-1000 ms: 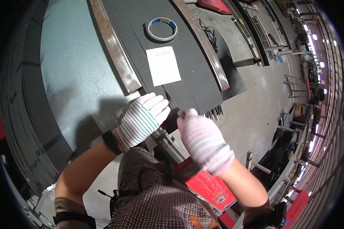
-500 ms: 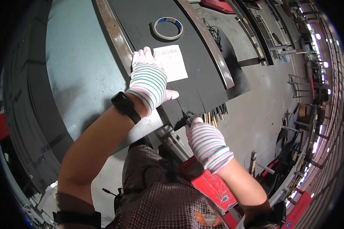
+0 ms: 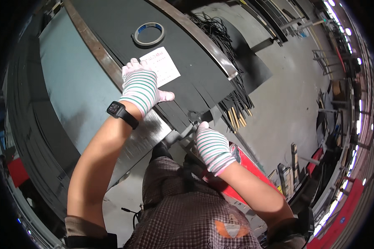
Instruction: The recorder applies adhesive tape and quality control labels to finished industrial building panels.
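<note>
A dark grey sheet (image 3: 195,62) lies on the bench, with long slits running in from its near edge. My left hand (image 3: 139,85), in a pink, white and green striped glove, presses flat on it beside a metal bar (image 3: 93,43), thumb stretched to the right. Its fingertips reach the edge of a white paper (image 3: 164,66) with red print. At the sheet's near edge my right hand (image 3: 212,145), gloved alike, is closed round a small dark pointed tool (image 3: 195,123). Most of that tool is hidden in the fist.
A tape roll (image 3: 148,34) lies on the sheet beyond the paper. Along the right runs a second metal bar (image 3: 195,33), with a bundle of thin black strips (image 3: 239,93) hanging past it. A red box (image 3: 249,166) stands below my right forearm. To the left is a pale metal surface (image 3: 66,74).
The view has shifted, so the bench sits further left and more of the black strips shows. My right hand has come nearer to me along the sheet's edge; my left stays pressed down.
</note>
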`<state>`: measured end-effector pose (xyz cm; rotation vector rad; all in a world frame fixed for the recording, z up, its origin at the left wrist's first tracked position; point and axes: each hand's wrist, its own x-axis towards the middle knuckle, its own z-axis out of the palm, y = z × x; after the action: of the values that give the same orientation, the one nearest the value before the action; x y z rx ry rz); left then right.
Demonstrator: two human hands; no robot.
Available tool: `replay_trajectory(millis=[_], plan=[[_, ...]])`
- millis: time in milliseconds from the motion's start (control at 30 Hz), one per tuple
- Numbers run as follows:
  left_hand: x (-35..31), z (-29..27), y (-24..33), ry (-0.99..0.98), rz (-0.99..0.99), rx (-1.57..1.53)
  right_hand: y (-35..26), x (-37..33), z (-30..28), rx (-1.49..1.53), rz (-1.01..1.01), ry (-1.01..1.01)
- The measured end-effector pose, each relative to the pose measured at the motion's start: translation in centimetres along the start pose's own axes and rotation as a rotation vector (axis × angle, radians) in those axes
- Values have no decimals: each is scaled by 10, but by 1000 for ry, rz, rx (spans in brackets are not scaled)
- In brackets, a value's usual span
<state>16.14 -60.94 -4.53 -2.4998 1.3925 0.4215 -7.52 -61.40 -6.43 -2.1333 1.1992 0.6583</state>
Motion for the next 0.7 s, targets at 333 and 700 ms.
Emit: replay_trajectory(millis=[333,700], plan=[[12,-8,10,-62,-52,47,-3,16,18,79,-59,200],[13,5,7,33,-9,84,18,39,57,100,-81,194]])
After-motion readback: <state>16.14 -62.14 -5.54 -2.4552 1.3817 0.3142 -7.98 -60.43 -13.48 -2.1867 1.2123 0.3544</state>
